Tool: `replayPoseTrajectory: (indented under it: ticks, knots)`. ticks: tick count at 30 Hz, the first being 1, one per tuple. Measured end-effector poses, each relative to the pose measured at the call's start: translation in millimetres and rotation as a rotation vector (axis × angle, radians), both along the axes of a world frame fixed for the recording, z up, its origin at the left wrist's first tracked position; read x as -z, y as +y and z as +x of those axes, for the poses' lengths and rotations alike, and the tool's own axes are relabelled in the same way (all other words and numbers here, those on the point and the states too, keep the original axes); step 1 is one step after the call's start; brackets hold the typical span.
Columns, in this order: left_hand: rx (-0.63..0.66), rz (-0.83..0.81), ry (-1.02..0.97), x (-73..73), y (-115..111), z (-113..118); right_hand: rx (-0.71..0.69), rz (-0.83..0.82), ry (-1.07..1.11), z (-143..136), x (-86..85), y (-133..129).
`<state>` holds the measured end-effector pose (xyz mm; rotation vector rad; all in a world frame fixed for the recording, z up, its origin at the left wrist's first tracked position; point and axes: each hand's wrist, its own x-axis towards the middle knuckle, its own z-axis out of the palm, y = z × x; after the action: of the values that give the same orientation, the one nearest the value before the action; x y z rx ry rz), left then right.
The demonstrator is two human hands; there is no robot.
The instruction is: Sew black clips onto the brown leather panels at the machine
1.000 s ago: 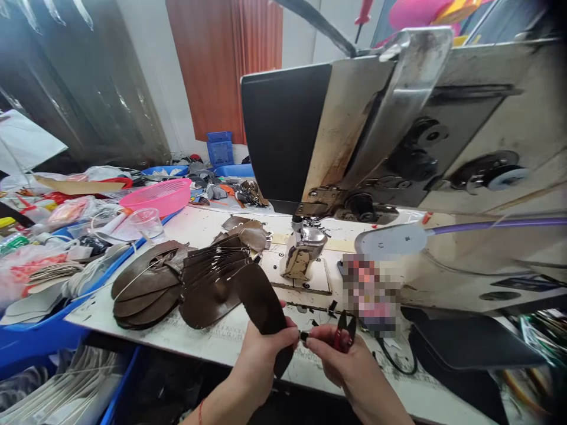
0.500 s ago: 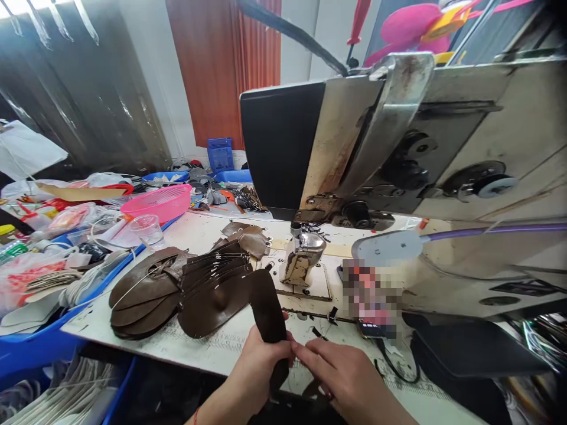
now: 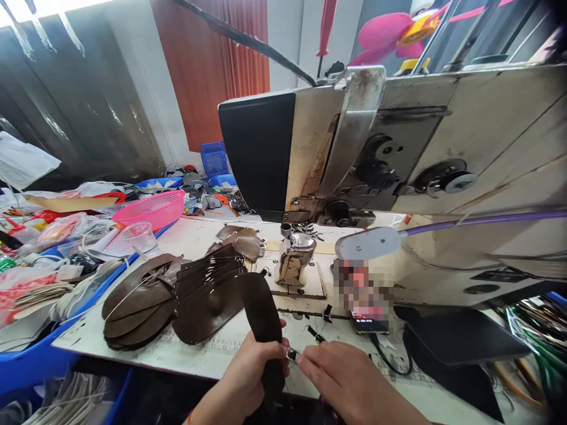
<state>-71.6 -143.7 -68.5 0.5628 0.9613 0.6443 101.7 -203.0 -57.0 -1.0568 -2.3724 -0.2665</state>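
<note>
Leather strip in left hand

The bench is viewed from the wearer's head, forward and down, at close range. No second view is given.

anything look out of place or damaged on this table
Mildly: small black bits lie loose on the white table beside the phone, looking untidy next to the stacked brown pieces. I see no clear spill or damage.
</note>
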Motion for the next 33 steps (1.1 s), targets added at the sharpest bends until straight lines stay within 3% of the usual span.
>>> replayPoseTrajectory:
  ticks: [5,12,17,20,23,27,29,33]
  knots:
    - [0.036,-0.004,-0.04,6.2,-1,-2,-0.005,-0.096,0.031,-3,-3.1,3]
    - [0.067,-0.024,-0.082,1.8,-3,-2,-0.055,-0.205,0.137,-5,0.2,7]
    - [0.054,-0.041,-0.08,5.8,-5,-3,-0.04,-0.146,0.129,-5,2.1,5]
    - [0.032,-0.065,-0.108,5.1,-6,-4,-0.035,-0.144,0.233,-3,5.9,6]
    - [-0.031,-0.093,-0.144,-3.4,-2,-5,0.045,-0.334,0.543,-3,9.8,6]
    - [-0.209,-0.038,-0.182,-20.1,4,-6,0.423,-0.725,1.405,-17,16.4,2]
    - [-0.266,0.035,-0.191,-25.0,4,-6,0.47,-0.88,1.707,-28,20.1,0]
    - [-0.256,0.029,-0.104,-23.3,-4,-4,0.481,-1.029,1.792,-43,27.1,0]
